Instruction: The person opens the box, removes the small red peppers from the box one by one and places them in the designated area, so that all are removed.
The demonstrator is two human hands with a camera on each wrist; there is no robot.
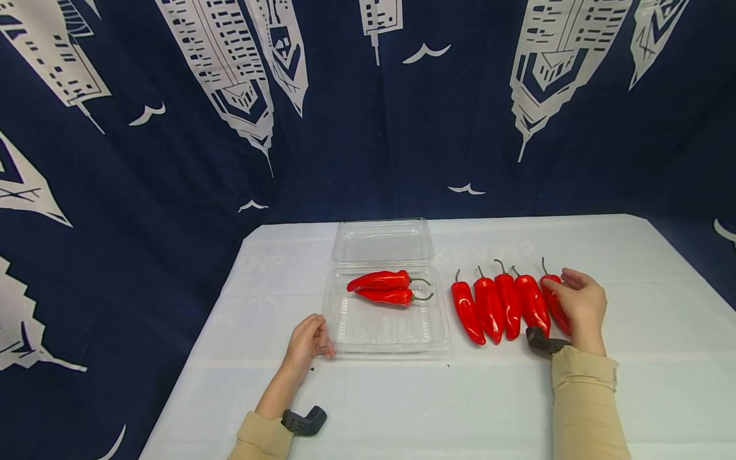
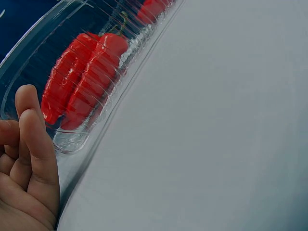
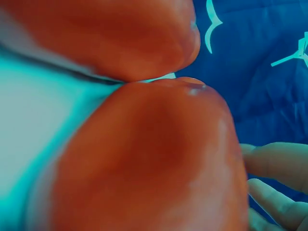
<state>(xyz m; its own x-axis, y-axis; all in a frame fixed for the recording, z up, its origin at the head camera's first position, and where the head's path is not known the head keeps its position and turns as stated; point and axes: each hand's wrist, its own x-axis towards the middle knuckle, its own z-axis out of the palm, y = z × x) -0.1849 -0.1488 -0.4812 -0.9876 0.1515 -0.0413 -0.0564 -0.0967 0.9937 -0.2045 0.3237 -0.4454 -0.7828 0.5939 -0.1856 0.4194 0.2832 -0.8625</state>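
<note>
In the head view, a clear plastic clamshell container [image 1: 385,335] lies with its lid [image 1: 382,244] folded back. Two red chili peppers, a rear one [image 1: 376,280] and a front one [image 1: 386,296], lie side by side in its base, green stems to the right. My left hand [image 1: 307,345] rests at the container's front left corner, fingers loosely bent beside the wall. Right of the container, several red peppers [image 1: 489,310] stand in a row, stems away from me. My right hand [image 1: 581,303] holds the rightmost red pepper [image 1: 555,300], thumb and fingers about its upper part.
A white cloth [image 1: 437,409] covers the table. Behind it hangs a dark blue curtain [image 1: 374,160] with white building prints. Small dark specks lie near the container's front edge. Each wrist wears a black camera mount, one left [image 1: 305,421] and one right [image 1: 543,342].
</note>
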